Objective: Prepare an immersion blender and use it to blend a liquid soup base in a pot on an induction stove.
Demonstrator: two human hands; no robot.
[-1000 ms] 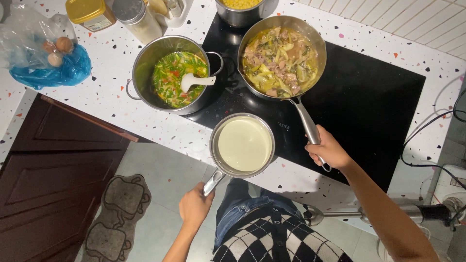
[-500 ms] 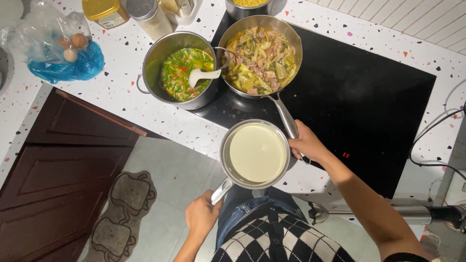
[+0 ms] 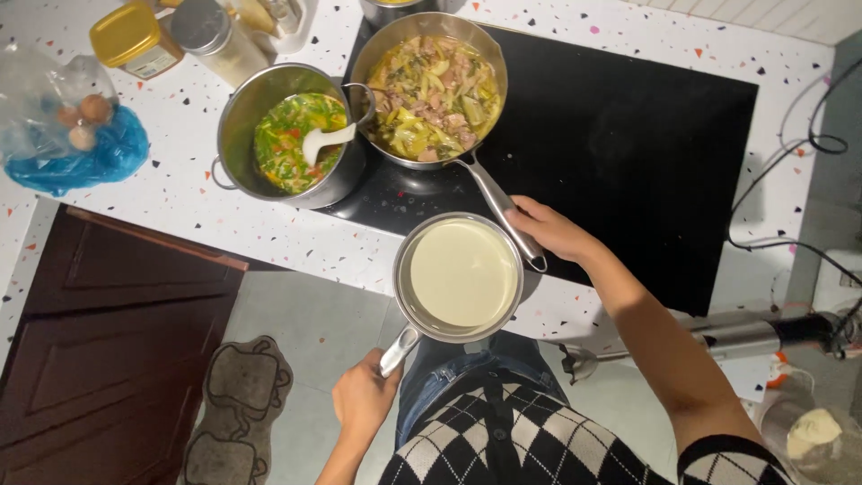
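On the black cooktop (image 3: 628,162) set into the speckled worktop (image 3: 180,207), a frying pan (image 3: 431,90) sits full of cooked meat and vegetables. The right hand (image 3: 552,229) is wrapped around the pan's long handle. The left hand (image 3: 364,404) is clamped on the handle of a small saucepan (image 3: 460,277), held at the worktop's front edge and filled with a pale cream liquid. Just left of the frying pan, touching it, stands a pot (image 3: 287,135) of green soup with a white ladle (image 3: 325,139) in it. Judging by this, the pan's food is cooked and the cream has not yet been poured; none shows in the pan.
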